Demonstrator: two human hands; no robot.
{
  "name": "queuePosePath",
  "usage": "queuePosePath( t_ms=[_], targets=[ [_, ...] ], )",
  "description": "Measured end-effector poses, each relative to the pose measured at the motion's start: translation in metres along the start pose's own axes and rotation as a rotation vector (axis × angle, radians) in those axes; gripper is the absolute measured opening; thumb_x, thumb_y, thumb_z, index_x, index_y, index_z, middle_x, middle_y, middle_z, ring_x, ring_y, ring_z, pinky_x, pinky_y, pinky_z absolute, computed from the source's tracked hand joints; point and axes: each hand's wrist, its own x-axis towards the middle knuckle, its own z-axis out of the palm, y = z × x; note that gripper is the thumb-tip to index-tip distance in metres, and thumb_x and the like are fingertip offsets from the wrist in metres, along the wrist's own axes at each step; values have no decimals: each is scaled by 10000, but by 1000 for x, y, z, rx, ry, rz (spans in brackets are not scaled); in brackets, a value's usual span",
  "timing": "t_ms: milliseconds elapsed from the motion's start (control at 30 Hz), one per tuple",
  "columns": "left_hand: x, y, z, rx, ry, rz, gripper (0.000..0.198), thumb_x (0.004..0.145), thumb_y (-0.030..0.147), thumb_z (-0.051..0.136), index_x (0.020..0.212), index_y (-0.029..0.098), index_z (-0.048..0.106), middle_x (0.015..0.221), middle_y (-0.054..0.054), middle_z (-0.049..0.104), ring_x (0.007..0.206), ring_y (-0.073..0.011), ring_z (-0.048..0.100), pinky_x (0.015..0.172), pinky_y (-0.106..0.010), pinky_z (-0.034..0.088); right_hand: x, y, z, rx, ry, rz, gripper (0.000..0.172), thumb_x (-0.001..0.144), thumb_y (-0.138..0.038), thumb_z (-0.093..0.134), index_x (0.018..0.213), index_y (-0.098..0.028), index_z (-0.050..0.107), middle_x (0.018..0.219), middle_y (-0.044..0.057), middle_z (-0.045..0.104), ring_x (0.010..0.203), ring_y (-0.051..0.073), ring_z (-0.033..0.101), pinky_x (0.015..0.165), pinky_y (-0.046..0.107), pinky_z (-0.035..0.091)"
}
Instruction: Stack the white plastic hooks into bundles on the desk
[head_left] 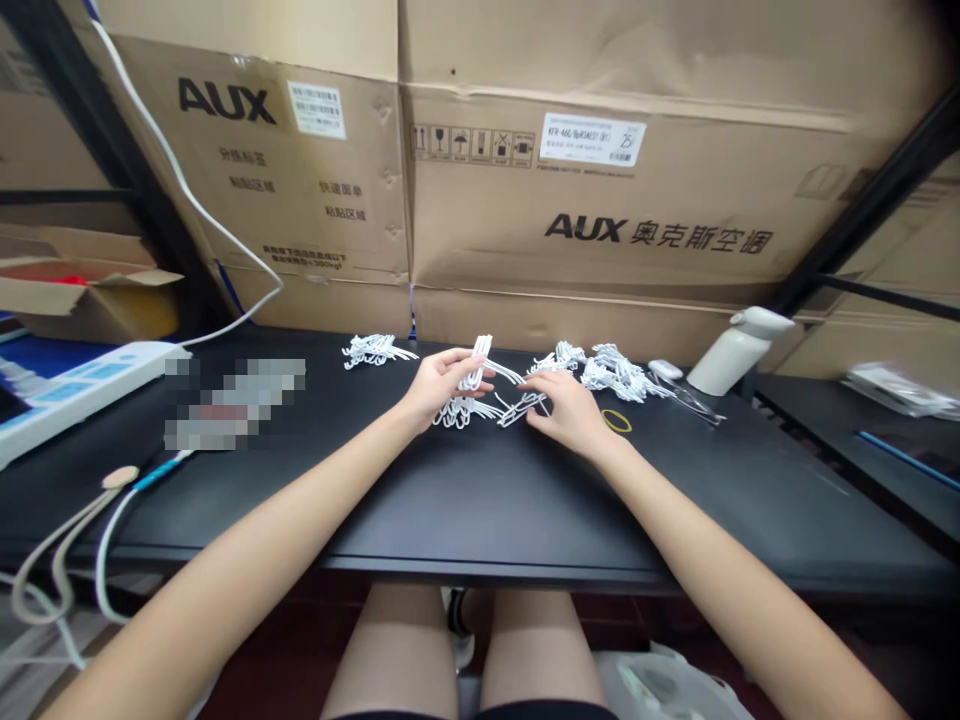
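The left hand (pixel 441 388) clenches its grip on a bunch of white hooks (pixel 474 378); the right hand (pixel 571 412) touches loose hooks (pixel 521 405), grip unclear. One bundle (pixel 375 350) lies apart, a heap (pixel 611 370) unbundled on the tabletop (pixel 480 500).

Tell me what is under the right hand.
Fingertips of the right hand rest on a few white hooks on the black table. The palm hides anything further beneath it. A yellow rubber band lies beside it, uncovered.

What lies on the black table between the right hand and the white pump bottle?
The head view shows a thin yellow rubber band close to the right hand, a heap of small white plastic hooks behind it, plus a thin unclear item.
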Motion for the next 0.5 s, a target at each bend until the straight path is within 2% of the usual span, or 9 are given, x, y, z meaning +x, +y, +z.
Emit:
queuePosePath(
  t_ms=[100,233,367,500],
  targets=[
    [1,-1,-1,3,-6,8,351,741,389,697,958,120,640,917,-106,709,713,-171,694,695,-300,558,-1,-6,3,31,-104,-128,317,760,-100,549,1031,-228,652,1103,55,661,982,234,578,814,349,477],
    [1,-2,-1,6,-6,-1,356,743,396,693,965,123,636,916,-105,710,692,-165,691,690,-300,557,-1,-6,10,127,-144,-148,245,815,-120,531,998,-218,663,981,68,672,905,203,603,762,310,476],
    [-1,0,0,10,9,-2,330,733,392,700,919,127,638,888,-91,710,674,-161,688,682,-298,555,0,-4,12,260,-25,-79,135,827,-185,548,890,-218,663,849,45,641,720,161,578,690,292,466],
    [-2,1,1,-1,15,-5,320,729,380,703,912,125,638,878,-90,710,669,-160,687,679,-299,556,1,-7,8,393,235,114,83,820,-281,589,793,-211,626,776,28,610,617,137,527,576,271,441]
  ],
)
